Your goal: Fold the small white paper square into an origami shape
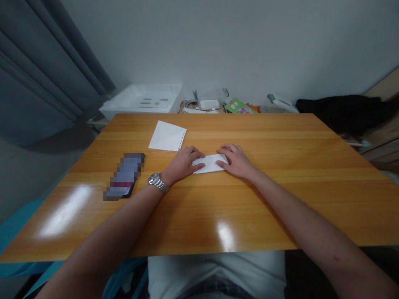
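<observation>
A strip of white folded paper (210, 164) lies on the wooden table in front of me, its long side running left to right. My left hand (184, 162) grips its left end, with the thumb at the near side and the fingers at the far side. At the right end, my right hand (236, 162) is closed over the paper in the same way, thumb near, fingers at the far edge. Both ends of the strip are partly hidden under the fingers. Just beyond my left hand lies a flat white sheet of paper (167, 136) with a perforated right edge.
On the left of the table (268, 216) is a phone (127, 174), its screen blurred out. Behind the far edge stand a white plastic bin (143, 97), a green booklet (239, 106) and cables. Dark cloth (346, 114) lies at the right; a grey curtain hangs left.
</observation>
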Demonstrator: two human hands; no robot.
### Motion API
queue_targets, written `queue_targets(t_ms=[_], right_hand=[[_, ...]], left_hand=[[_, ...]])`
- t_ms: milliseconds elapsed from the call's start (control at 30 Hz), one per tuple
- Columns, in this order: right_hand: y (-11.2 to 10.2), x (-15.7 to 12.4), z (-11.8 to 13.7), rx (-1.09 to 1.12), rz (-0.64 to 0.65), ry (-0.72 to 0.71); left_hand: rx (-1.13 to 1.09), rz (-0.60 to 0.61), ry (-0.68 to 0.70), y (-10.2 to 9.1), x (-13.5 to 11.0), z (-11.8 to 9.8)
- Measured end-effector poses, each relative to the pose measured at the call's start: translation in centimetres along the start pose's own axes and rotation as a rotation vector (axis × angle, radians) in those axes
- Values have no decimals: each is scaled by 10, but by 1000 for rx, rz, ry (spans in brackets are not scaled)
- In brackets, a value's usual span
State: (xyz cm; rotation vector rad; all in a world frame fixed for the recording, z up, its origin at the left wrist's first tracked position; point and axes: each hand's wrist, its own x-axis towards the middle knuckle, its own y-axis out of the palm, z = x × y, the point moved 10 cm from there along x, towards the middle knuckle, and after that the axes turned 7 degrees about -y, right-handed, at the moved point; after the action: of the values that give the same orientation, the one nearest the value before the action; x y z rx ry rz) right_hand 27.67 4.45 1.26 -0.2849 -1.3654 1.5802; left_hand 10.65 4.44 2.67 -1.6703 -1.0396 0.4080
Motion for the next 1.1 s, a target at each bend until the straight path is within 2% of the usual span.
queue_targets(t_ms=[333,800,1100], right_hand=[[-2,2,0,26,-18,13],[0,5,4,-3,35,26],[3,3,0,10,19,70]], left_hand=[[91,-96,-180,-9,-1,13],[40,-110,-175,-4,0,18],[21,-96,-158,-5,0,15]])
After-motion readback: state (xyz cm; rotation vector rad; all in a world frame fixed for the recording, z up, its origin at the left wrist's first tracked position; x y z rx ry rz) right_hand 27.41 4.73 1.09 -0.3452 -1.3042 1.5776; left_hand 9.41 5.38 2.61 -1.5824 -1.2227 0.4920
